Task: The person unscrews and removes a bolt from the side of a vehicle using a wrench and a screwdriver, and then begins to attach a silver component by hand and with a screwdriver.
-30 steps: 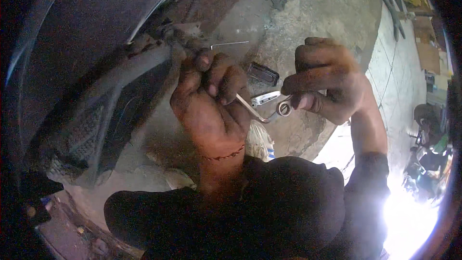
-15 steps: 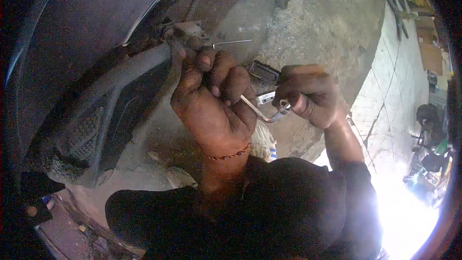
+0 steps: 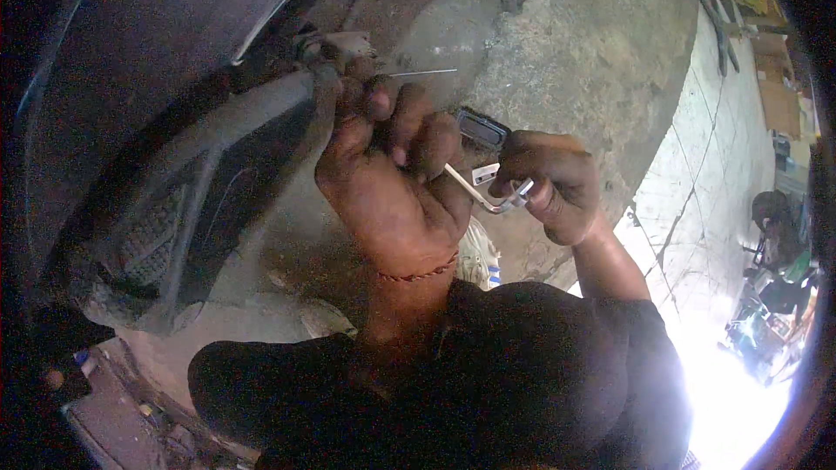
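Note:
My left hand (image 3: 392, 174), palm up with a thin cord at the wrist, has its fingers curled at the end of a grey curved panel (image 3: 239, 109). What the fingertips close on is hidden. A thin metal rod (image 3: 431, 72) sticks out beyond them. To the right, my right hand (image 3: 549, 183) is closed round the bent end of a shiny L-shaped wrench (image 3: 475, 196). The wrench's other end disappears at the left hand's fingers. Beside the right fingers shows a small silver piece (image 3: 486, 174) with dark holes, partly covered by them.
A dark body panel (image 3: 174, 35) curves over the upper left, and a mesh insert (image 3: 152, 252) sits within the grey panel. On the rough ground lies a black rectangular frame (image 3: 482, 128). A pale shoe (image 3: 477, 257) is below the hands. Clutter (image 3: 766, 322) stands at the far right.
My right hand has shifted slightly, and the wrench's bent end has turned a little with it. The left hand stays at the panel's end, its fingers barely moved. More of the black frame shows.

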`<state>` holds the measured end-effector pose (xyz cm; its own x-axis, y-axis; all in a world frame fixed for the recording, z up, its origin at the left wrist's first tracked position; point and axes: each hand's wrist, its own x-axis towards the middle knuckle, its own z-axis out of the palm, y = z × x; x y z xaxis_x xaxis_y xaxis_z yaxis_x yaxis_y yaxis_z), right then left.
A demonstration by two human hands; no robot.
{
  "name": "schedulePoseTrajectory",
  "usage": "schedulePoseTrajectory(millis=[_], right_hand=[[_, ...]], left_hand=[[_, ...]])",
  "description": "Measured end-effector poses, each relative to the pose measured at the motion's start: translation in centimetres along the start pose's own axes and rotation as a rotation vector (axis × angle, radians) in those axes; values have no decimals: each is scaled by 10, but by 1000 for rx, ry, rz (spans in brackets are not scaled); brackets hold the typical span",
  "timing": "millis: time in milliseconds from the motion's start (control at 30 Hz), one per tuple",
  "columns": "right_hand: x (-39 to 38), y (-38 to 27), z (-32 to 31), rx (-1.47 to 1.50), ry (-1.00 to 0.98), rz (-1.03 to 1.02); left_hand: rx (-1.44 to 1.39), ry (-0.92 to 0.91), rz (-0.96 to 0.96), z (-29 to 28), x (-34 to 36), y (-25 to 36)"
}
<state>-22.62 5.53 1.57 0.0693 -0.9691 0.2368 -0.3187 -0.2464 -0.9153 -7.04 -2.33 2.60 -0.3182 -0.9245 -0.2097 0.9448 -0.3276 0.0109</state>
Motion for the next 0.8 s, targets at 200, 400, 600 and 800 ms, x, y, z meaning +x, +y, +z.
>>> schedulePoseTrajectory(millis=[200, 400, 600, 800], right_hand=[[-23, 2, 19, 64, 88, 191], [-46, -8, 54, 85, 175, 262], [-56, -3, 62, 364, 257, 434], [-39, 0, 73, 232, 397, 50]], left_hand=[[18, 63, 11, 3, 0, -3], [-90, -35, -20, 0, 2, -4], [39, 10, 18, -4, 3, -4], [-37, -42, -22, 0, 0, 3]])
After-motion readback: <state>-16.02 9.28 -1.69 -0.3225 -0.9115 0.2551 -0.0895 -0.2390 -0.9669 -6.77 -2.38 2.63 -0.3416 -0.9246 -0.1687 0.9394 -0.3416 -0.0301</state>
